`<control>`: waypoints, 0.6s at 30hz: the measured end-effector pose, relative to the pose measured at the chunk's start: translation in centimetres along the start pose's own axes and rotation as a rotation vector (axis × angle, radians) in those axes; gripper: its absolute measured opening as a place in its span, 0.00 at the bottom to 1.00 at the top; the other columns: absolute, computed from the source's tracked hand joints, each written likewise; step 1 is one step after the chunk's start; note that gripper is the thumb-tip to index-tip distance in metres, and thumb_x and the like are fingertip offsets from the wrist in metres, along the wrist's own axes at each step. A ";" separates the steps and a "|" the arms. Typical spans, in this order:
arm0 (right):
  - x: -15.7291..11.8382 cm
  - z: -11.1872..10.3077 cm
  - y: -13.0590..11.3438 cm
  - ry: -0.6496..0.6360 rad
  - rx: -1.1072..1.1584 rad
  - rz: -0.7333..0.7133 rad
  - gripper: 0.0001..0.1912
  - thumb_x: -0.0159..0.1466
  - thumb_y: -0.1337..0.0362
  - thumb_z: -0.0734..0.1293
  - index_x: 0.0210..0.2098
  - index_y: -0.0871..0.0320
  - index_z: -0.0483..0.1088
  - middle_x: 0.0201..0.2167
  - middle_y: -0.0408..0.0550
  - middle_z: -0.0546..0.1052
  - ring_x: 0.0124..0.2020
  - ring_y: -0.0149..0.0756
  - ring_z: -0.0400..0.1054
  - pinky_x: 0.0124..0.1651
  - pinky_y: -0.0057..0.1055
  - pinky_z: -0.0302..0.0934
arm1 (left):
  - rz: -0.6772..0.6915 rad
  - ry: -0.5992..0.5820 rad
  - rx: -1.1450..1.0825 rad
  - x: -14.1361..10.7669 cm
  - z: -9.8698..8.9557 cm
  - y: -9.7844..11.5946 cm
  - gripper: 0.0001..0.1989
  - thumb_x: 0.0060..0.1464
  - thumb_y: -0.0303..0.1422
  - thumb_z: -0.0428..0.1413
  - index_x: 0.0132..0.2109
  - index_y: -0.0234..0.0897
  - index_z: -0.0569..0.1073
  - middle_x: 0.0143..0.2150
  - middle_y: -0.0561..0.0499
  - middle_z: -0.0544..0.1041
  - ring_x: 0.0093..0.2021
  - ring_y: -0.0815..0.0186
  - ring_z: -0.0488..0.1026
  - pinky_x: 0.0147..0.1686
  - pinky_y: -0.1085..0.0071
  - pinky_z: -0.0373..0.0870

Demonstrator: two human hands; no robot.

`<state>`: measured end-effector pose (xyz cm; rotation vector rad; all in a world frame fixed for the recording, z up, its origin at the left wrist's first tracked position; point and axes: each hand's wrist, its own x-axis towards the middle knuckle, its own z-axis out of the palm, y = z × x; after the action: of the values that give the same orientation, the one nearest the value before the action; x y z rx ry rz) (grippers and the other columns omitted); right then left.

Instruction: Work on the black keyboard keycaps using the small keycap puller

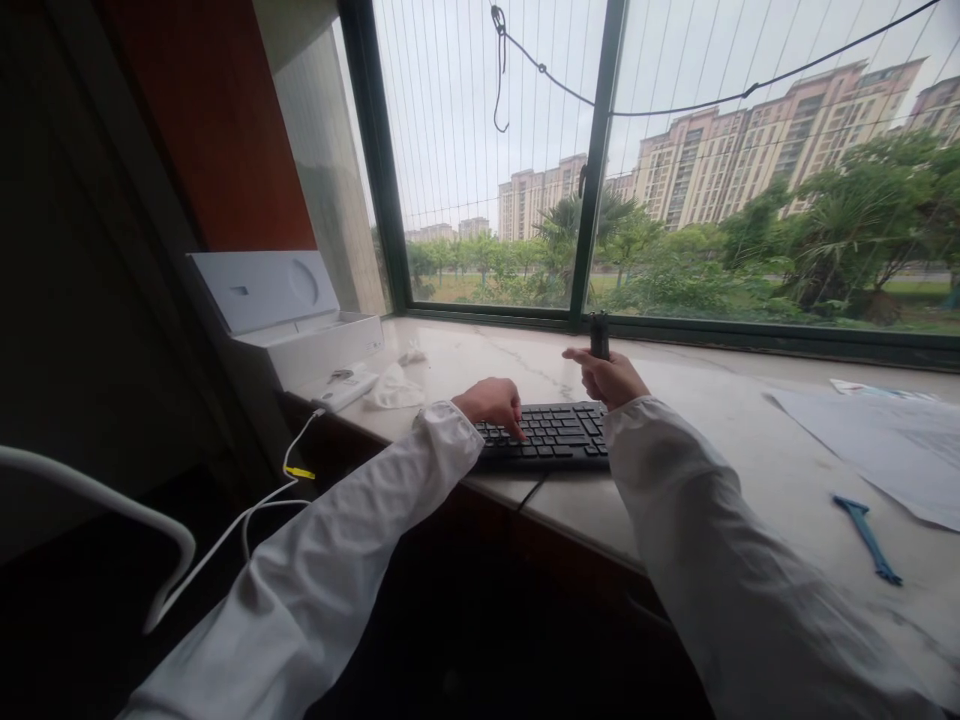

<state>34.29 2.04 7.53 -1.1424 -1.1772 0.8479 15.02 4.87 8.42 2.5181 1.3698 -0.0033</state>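
A black keyboard (559, 435) lies near the front edge of the pale marble surface, its cable hanging over that edge. My left hand (492, 404) is over the keyboard's left part, fingers bent down with the fingertips at the keys; whether they pinch anything is too small to tell. Above the keyboard's right end, my right hand (609, 378) is wrapped round a small black object (599, 335) that stands upright out of the fist. One finger of that hand points left. White sleeves cover both arms.
An open white box (322, 345), a power strip (346, 388) and crumpled tissue (394, 388) are at the left. Paper sheets (885, 440) and a blue tool (868, 540) lie at the right. A window frame (487, 315) borders the back; white cables (247, 515) hang front left.
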 end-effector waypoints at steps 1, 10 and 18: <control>0.0 0.0 0.0 0.004 -0.010 -0.001 0.20 0.51 0.55 0.72 0.36 0.64 0.72 0.10 0.33 0.54 0.11 0.22 0.43 0.13 0.24 0.36 | -0.007 -0.009 -0.002 -0.1 0.0 -0.2 0.20 0.27 0.44 0.67 0.28 0.37 0.74 0.25 0.54 0.73 0.28 0.69 0.68 0.28 0.74 0.60; -0.1 0.0 0.1 0.009 -0.056 0.001 0.22 0.51 0.54 0.72 0.38 0.66 0.72 0.09 0.34 0.55 0.10 0.22 0.45 0.13 0.25 0.38 | -0.042 -0.051 -0.036 -1.3 -0.3 -2.3 0.19 0.27 0.42 0.67 0.25 0.37 0.71 0.22 0.56 0.70 0.27 0.69 0.66 0.27 0.74 0.58; 0.0 0.1 0.2 0.006 -0.058 -0.001 0.23 0.51 0.54 0.72 0.38 0.66 0.73 0.09 0.33 0.54 0.10 0.22 0.44 0.13 0.25 0.38 | -0.077 -0.060 -0.041 -2.9 -0.4 -4.6 0.19 0.28 0.43 0.67 0.24 0.37 0.70 0.21 0.57 0.69 0.26 0.69 0.65 0.26 0.73 0.57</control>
<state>34.18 2.09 7.28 -1.1905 -1.2034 0.8137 9.55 4.93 8.10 2.4107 1.4270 -0.0642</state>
